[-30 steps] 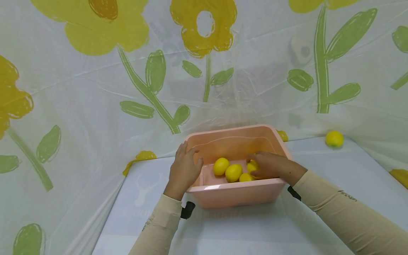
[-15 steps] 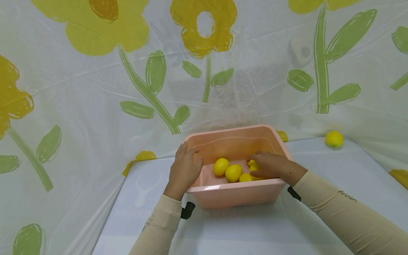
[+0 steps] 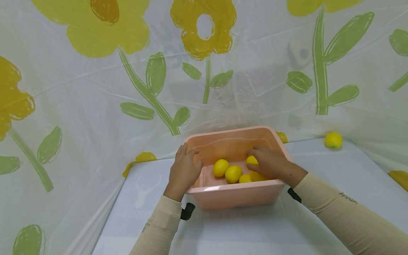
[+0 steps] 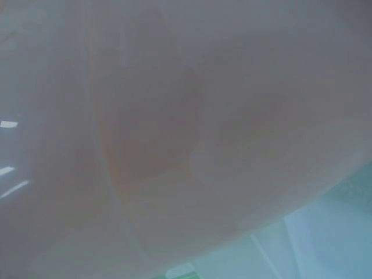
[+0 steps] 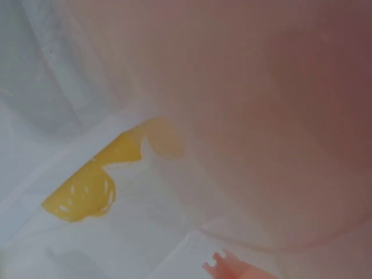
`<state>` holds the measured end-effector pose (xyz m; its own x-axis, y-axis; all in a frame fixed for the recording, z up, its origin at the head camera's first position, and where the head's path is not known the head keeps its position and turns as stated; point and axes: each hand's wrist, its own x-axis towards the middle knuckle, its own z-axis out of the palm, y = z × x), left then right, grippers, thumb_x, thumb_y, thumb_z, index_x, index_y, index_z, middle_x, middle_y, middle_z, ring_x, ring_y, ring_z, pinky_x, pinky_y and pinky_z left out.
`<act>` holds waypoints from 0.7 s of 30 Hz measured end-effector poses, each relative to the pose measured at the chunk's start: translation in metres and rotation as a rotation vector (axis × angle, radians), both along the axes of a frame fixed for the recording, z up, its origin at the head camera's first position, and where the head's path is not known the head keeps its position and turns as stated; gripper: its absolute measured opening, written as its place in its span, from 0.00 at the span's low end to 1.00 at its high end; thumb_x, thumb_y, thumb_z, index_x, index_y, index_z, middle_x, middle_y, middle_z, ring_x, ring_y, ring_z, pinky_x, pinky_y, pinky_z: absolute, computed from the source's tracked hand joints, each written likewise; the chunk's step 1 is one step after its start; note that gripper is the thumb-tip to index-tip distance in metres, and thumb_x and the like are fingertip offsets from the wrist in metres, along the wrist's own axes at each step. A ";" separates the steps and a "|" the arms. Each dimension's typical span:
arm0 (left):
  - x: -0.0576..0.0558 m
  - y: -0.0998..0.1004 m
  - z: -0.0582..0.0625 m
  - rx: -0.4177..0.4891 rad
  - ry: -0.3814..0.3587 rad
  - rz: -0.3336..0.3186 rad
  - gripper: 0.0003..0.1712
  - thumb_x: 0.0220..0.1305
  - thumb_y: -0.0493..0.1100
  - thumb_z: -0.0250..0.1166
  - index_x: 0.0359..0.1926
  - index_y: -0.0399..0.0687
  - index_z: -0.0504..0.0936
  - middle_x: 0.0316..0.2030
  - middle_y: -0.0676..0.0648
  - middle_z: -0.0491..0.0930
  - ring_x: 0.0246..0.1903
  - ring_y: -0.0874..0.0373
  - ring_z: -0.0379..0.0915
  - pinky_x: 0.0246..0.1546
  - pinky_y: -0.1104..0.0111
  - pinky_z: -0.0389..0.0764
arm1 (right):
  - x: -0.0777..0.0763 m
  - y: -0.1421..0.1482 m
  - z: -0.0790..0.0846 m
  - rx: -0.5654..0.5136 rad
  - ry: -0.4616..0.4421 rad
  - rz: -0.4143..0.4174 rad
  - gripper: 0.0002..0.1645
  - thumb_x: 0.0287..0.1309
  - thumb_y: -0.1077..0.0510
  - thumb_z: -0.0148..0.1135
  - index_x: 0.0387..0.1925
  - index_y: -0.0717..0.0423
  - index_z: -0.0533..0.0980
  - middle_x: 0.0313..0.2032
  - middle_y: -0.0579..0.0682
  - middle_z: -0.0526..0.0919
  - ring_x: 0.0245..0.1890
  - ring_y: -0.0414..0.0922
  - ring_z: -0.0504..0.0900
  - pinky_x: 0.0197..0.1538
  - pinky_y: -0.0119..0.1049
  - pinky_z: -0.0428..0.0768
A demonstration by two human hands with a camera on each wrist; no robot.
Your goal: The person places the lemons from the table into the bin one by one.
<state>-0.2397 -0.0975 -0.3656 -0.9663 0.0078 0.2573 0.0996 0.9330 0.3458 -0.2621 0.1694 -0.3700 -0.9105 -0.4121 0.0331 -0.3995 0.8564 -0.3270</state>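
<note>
In the head view, a pink plastic tub (image 3: 227,196) stands on the table with several lemons inside. My left hand (image 3: 185,171) rests over its left rim, fingers relaxed and thumb on the inner side. Inside the right end is my right hand (image 3: 269,161), its thumb and fingers spread loosely around a lemon (image 3: 251,161). Beneath the palm, another lemon (image 3: 257,176) shows in part. Further left lie a lemon (image 3: 220,168), a second lemon (image 3: 233,174) and a partly hidden lemon (image 3: 245,178). A blurred pink surface (image 4: 145,145) fills most of the left wrist view.
One lemon (image 3: 333,140) sits outside the tub at the table's back right corner. A flower-printed cloth (image 3: 255,85) hangs behind and at the sides. In the right wrist view, a yellow print (image 5: 81,192) shows beside a blurred pink surface (image 5: 232,145).
My right hand has loosened and lifted slightly, its fingers parting so that more of the lemons under it shows. My left hand and the tub have stayed in place.
</note>
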 end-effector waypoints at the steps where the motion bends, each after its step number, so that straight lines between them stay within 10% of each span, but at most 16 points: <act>1: 0.000 0.000 0.000 0.000 0.000 0.000 0.22 0.61 0.53 0.54 0.54 0.53 0.76 0.69 0.42 0.55 0.68 0.47 0.50 0.50 0.45 0.73 | 0.000 0.000 0.000 -0.017 0.031 -0.008 0.19 0.54 0.49 0.62 0.48 0.49 0.75 0.50 0.51 0.77 0.53 0.49 0.72 0.57 0.49 0.74; 21: 0.001 0.000 0.001 0.014 0.008 -0.009 0.22 0.61 0.52 0.54 0.54 0.51 0.76 0.68 0.41 0.56 0.69 0.47 0.49 0.52 0.46 0.72 | 0.003 0.009 0.011 -0.287 0.521 -0.108 0.10 0.50 0.59 0.62 0.38 0.55 0.78 0.43 0.53 0.77 0.43 0.49 0.74 0.49 0.46 0.78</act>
